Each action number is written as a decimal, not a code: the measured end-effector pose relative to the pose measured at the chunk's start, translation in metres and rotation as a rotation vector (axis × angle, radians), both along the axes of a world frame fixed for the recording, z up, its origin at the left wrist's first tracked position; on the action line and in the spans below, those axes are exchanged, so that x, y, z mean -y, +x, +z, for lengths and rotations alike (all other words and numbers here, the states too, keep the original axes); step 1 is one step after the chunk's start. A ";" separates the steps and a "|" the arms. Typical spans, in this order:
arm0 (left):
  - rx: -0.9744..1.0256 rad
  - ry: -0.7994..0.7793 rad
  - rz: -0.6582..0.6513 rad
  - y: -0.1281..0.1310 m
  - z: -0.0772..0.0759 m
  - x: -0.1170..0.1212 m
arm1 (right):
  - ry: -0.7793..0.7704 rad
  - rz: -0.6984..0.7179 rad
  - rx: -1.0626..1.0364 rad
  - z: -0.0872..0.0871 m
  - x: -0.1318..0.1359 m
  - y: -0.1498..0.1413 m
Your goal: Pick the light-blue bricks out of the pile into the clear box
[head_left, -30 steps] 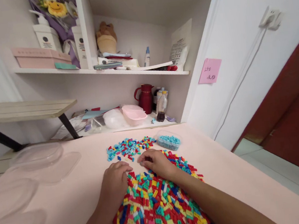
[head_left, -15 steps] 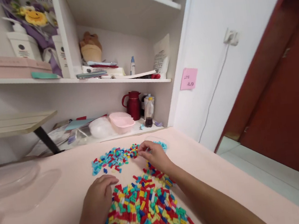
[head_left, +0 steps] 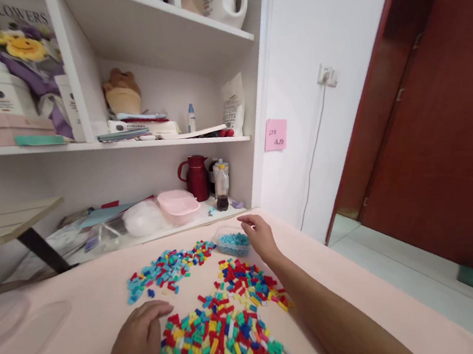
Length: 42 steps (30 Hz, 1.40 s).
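My right hand (head_left: 261, 236) is at the right rim of a clear plastic box (head_left: 233, 251) that holds light blue building bricks (head_left: 233, 239). Its fingers point left, a little apart, and nothing shows between them. I cannot tell whether it touches the box. My left hand (head_left: 136, 341) lies on the table with its fingers stretched out, beside a large heap of mixed-colour building bricks (head_left: 222, 339). Beyond it is a smaller, mostly blue brick pile (head_left: 161, 269). Another mixed cluster (head_left: 244, 276) lies between the box and the large heap.
Clear plastic lids (head_left: 36, 339) lie on the pink tabletop (head_left: 91, 298) at left. Behind the table edge stand a pink tub (head_left: 179, 207), a red jug (head_left: 197, 179) and a bottle of dark liquid (head_left: 221, 190). A small raised stand (head_left: 13, 219) is at far left.
My right hand has moved from the far brick pile to the right side of the clear box, its fingers opening. My left hand stays by the large heap. The view has turned right.
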<state>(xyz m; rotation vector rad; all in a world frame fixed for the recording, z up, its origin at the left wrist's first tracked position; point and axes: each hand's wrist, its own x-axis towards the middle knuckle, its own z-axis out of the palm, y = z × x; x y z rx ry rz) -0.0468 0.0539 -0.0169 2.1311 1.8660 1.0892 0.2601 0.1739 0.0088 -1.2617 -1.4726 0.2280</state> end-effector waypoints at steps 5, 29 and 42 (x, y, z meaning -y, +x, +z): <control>0.022 0.005 -0.018 0.002 0.001 0.003 | -0.046 -0.046 0.106 0.000 0.006 -0.008; 0.354 -0.021 0.009 0.007 -0.007 0.013 | 0.115 0.566 0.540 -0.011 0.039 -0.054; 0.408 -0.017 0.035 0.010 0.004 0.017 | -0.186 0.606 0.270 -0.022 0.023 -0.050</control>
